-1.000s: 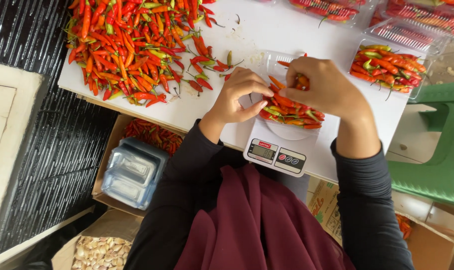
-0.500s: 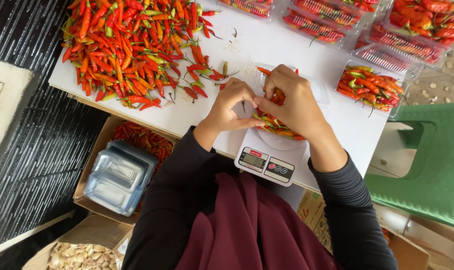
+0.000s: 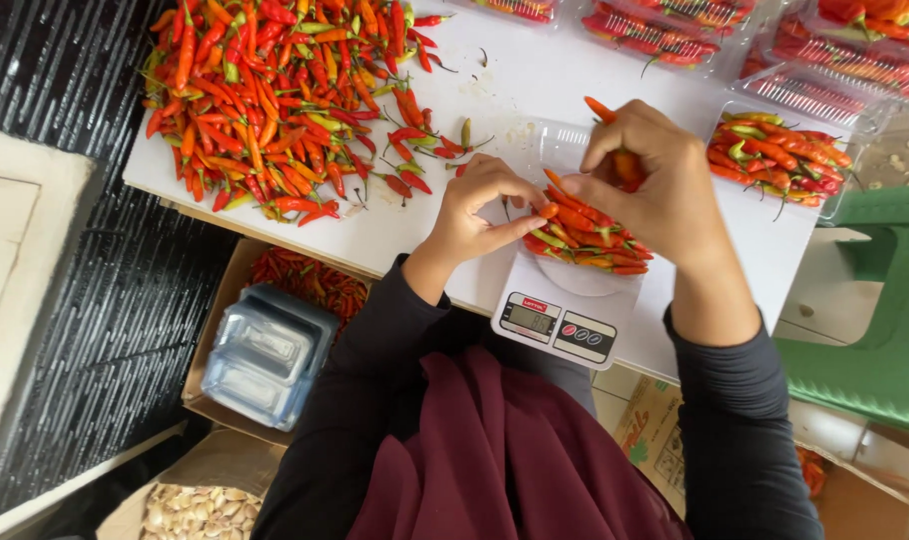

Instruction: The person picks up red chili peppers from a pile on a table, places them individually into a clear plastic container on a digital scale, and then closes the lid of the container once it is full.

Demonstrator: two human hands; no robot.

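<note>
Head view. The left hand [image 3: 475,212] pinches an orange chilli [image 3: 547,210] at the edge of the chilli-filled clear tray [image 3: 553,145] standing on the white digital scale [image 3: 565,320]. The right hand [image 3: 655,185] — fingers closed — grips a few chillies [image 3: 625,165] just above that tray. Loose chilli heap [image 3: 275,100] lies on the white table [image 3: 535,70] — well left; a filled tray [image 3: 780,160] sits right.

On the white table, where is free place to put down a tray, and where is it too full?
The white table is bare between the loose chili pile and the filled trays at the far edge. A smaller patch lies right of the scale. It is crowded where the left hand and right hand work.
</note>
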